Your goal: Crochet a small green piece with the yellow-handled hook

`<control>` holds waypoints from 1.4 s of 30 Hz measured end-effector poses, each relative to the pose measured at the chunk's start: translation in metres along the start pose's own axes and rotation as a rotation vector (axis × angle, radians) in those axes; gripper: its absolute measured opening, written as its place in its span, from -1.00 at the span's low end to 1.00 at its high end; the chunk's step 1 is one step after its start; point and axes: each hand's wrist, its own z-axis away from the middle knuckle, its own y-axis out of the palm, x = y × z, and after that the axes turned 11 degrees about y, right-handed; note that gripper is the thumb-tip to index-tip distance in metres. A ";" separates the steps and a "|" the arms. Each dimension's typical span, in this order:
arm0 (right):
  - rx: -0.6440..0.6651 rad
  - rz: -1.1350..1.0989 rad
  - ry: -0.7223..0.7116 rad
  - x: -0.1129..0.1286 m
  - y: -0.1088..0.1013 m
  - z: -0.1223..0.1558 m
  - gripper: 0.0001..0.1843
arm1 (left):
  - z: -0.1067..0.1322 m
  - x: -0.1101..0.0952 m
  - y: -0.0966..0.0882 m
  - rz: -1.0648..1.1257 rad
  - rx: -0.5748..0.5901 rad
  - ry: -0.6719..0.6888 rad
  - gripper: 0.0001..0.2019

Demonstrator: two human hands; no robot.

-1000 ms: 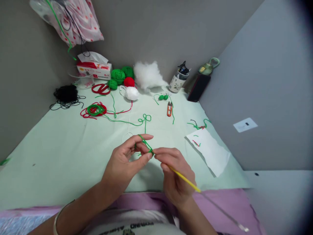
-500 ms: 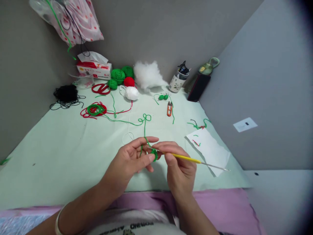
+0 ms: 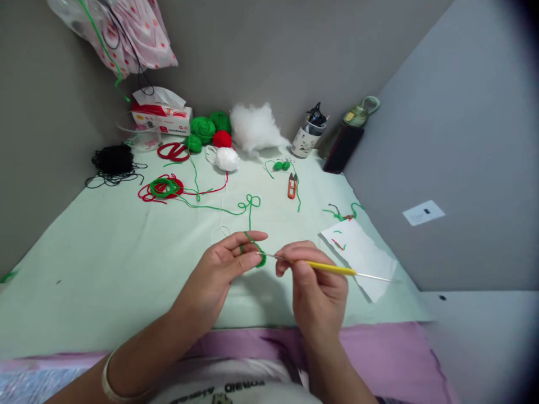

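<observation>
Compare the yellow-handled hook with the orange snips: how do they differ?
The yellow-handled hook is long and slender; the orange snips are short and stubby. The hook is held in the right hand; the snips lie on the table. Both have brightly coloured handles.

The crochet hook (image 3: 332, 269) has a yellow handle with a slender metal shaft at each end. It lies nearly level, sloping slightly down toward the right. Its left tip meets the small green crochet piece (image 3: 261, 261); insertion cannot be confirmed. The piece is compact and partly hidden. The green yarn (image 3: 250, 219) extends from it, slack and looped farther along.
</observation>
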 end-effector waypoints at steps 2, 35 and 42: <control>0.039 -0.017 0.023 -0.001 0.003 -0.001 -0.81 | 0.002 0.001 0.002 -0.059 0.037 0.048 -0.71; 0.103 0.572 -0.453 0.001 -0.008 0.005 -0.73 | 0.010 -0.007 0.010 -0.486 -0.021 0.285 -0.65; 0.050 0.344 -0.279 -0.004 -0.005 0.009 -0.65 | 0.007 -0.008 0.001 -0.246 0.014 0.139 -0.64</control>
